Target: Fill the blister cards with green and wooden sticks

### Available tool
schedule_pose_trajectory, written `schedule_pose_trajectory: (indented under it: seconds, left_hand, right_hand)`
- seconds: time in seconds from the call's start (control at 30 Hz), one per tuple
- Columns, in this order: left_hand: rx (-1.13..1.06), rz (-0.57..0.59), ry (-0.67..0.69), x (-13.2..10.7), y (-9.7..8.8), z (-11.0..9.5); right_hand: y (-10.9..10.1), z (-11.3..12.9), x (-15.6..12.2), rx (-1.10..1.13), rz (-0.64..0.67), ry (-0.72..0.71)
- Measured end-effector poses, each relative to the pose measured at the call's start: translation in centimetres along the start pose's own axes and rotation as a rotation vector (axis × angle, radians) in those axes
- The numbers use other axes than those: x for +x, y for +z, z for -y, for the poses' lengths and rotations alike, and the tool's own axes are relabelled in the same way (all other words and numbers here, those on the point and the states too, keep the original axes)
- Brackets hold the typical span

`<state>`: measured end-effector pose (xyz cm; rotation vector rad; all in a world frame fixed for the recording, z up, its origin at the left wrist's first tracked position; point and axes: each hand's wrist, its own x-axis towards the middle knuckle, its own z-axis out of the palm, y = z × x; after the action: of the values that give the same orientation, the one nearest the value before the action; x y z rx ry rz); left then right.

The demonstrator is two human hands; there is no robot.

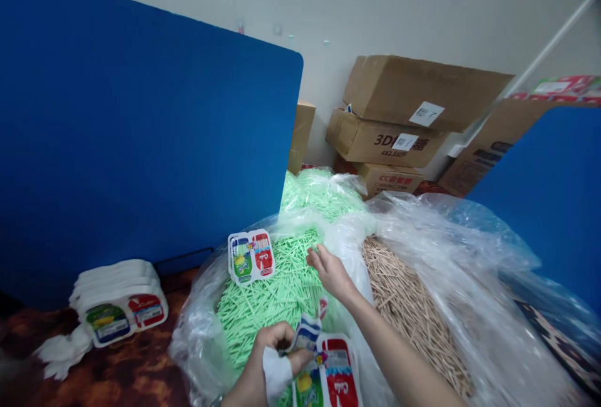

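My left hand is closed on a printed candy packet shaped like two bottles, one green and one red with "Cola" lettering. White material covers part of that hand near the thumb. Thin green candy sticks fill a clear plastic bag beneath both hands. Above them is my right hand, its fingers stretched forward and slightly bent, with nothing visible in them. A similar packet lies on the green sticks at the upper left of the pile.
A bag of brown sticks lies at the right under clear plastic. Stacked packets and crumpled white material rest on the patterned surface at left. Blue partitions flank the bags; cardboard boxes are piled behind.
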<state>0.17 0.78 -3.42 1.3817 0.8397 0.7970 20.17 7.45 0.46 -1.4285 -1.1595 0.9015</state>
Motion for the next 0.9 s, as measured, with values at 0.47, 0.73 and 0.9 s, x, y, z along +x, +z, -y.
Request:
schedule_pose_trajectory:
  seconds: [0.47,0.73,0.9]
  left_hand:
    - [0.082,-0.062,0.065,0.6,-0.2,-1.4]
    - [0.074,-0.11,0.097,0.7,0.5,-2.1]
    - [0.074,-0.13,0.118,0.8,0.5,-2.5]
  right_hand:
    - [1.3,9.4,-5.3,0.635,-0.173,-0.19]
    - [3.3,8.5,-8.0,0.49,-0.097,-0.399]
    - [3.8,7.6,-8.9,0.405,-0.041,-0.409]
